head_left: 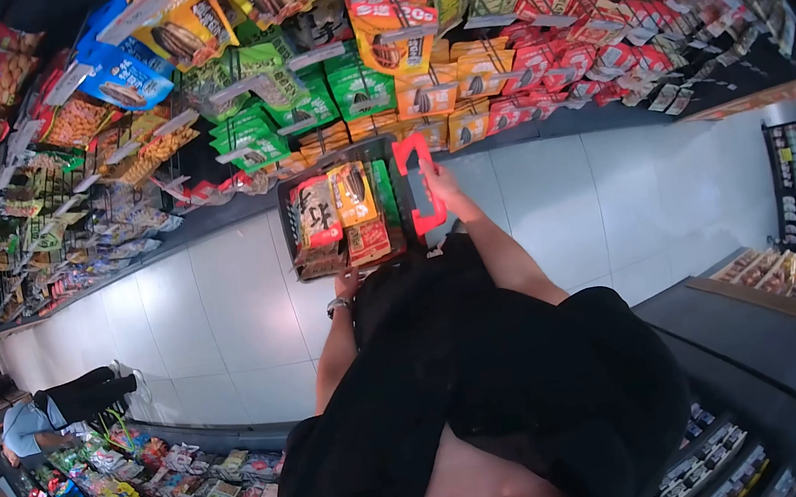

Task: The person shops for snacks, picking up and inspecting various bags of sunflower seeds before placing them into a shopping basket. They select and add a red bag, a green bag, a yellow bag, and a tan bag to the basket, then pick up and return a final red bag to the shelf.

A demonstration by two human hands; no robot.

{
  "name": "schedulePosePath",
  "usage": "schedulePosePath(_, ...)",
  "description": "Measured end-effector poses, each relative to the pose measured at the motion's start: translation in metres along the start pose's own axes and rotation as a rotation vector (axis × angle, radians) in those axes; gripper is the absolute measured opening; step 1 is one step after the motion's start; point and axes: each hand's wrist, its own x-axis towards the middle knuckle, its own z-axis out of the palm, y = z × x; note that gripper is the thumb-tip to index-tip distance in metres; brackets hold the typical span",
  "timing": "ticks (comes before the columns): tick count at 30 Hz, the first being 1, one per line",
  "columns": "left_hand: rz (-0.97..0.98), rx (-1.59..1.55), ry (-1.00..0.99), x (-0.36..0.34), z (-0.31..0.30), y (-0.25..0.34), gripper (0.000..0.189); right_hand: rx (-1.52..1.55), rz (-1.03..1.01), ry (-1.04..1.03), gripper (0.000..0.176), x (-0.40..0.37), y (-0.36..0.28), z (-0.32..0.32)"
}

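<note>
Two hands on one black basket (290, 199) in my head feed, and it's between the wearer's torso (493, 357) and the hanging snack pouches (361, 89). Right hand (444, 185) has its fingers wrapped round the red handle (430, 221) on the basket's right; left hand (347, 282) is at its near rim, can't tell if pinching or resting. I'd hold the basket level so nothing slides. Inside: yellow packet (354, 194) mid-basket, cream-and-red packet (315, 211) toward its left wall, reddish packet (368, 242) toward its near rim.
</note>
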Motion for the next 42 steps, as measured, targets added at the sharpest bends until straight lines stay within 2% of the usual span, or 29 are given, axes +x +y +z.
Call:
schedulePosePath(4, 0.136, 0.148, 0.043, -0.006, 0.049, 0.012, 0.040, -0.019, 0.043, -0.059, 0.050, -0.006, -0.013, -0.022)
schedulePosePath(5, 0.101, 0.156, 0.024, -0.021, 0.064, 0.029, 0.041, -0.030, 0.056, -0.076, 0.051, -0.007, -0.016, -0.029)
schedulePosePath(9, 0.084, 0.222, 0.032, -0.023, 0.111, 0.024, 0.044, -0.049, 0.076, -0.104, 0.053, -0.011, -0.027, -0.061)
schedulePosePath(11, 0.190, 0.230, 0.004, -0.029, 0.127, 0.021, 0.044, -0.032, 0.072, -0.110, 0.054, -0.008, -0.029, -0.075)
schedulePosePath(12, 0.183, 0.228, 0.012, -0.034, 0.133, 0.021, 0.044, -0.022, 0.066, -0.106, 0.054, -0.007, -0.029, -0.085)
schedulePosePath(16, 0.148, 0.138, 0.091, -0.057, 0.141, 0.025, 0.040, -0.008, 0.056, -0.077, 0.055, -0.003, -0.026, -0.119)
schedulePosePath(18, 0.144, 0.154, 0.088, -0.062, 0.141, 0.033, 0.038, -0.056, -0.036, 0.031, 0.054, -0.007, -0.031, -0.131)
schedulePosePath(22, 0.152, 0.332, 0.099, -0.056, 0.138, 0.056, 0.037, -0.080, -0.067, 0.129, 0.055, 0.001, -0.022, -0.156)
schedulePosePath(24, 0.127, 0.407, 0.097, -0.037, 0.130, 0.052, 0.038, -0.194, -0.207, 0.263, 0.058, 0.010, -0.006, -0.163)
schedulePosePath(25, 0.124, 0.308, 0.042, -0.031, 0.127, 0.046, 0.039, -0.439, -0.292, 0.318, 0.052, 0.020, 0.002, -0.171)
schedulePosePath(26, 0.132, 0.207, -0.015, -0.024, 0.125, 0.045, 0.039, -0.432, -0.282, 0.324, 0.052, 0.013, 0.002, -0.167)
schedulePosePath(27, 0.143, 0.375, 0.000, -0.023, 0.122, 0.049, 0.038, -0.560, -0.473, 0.499, 0.046, 0.000, -0.009, -0.162)
schedulePosePath(28, 0.144, 0.387, -0.012, -0.018, 0.117, 0.047, 0.038, -0.689, -0.661, 0.675, 0.042, -0.013, -0.021, -0.157)
schedulePosePath(29, 0.167, 0.420, -0.049, -0.011, 0.110, 0.043, 0.037, -0.689, -0.652, 0.688, 0.042, -0.025, -0.037, -0.149)
schedulePosePath(31, 0.191, 0.464, -0.095, 0.004, 0.093, 0.039, 0.036, -0.745, -0.866, 0.824, 0.036, -0.041, -0.061, -0.128)
schedulePosePath(32, 0.180, 0.438, -0.092, 0.012, 0.080, 0.038, 0.036, -0.744, -0.856, 0.835, 0.036, -0.037, -0.059, -0.113)
schedulePosePath(34, 0.169, 0.421, -0.098, 0.033, 0.054, 0.039, 0.036, -0.675, -0.941, 0.735, 0.031, -0.028, -0.055, -0.080)
schedulePosePath(35, 0.192, 0.417, -0.131, 0.041, 0.038, 0.041, 0.036, -0.601, -0.865, 0.663, 0.024, -0.024, -0.047, -0.058)
schedulePosePath(36, 0.220, 0.412, -0.165, 0.053, 0.022, 0.041, 0.036, -0.599, -0.854, 0.679, 0.024, -0.010, -0.026, -0.041)
schedulePosePath(38, 0.240, 0.421, -0.211, 0.078, -0.010, 0.041, 0.036, -0.359, -0.496, 0.389, 0.020, 0.022, 0.028, 0.003)
schedulePosePath(40, 0.259, 0.412, -0.257, 0.097, -0.036, 0.043, 0.036, -0.553, -0.318, 0.377, 0.027, 0.060, 0.121, 0.035)
schedulePosePath(42, 0.091, 0.376, -0.310, 0.107, -0.065, 0.064, 0.033, -0.687, -0.026, 0.414, 0.035, 0.101, 0.228, 0.062)
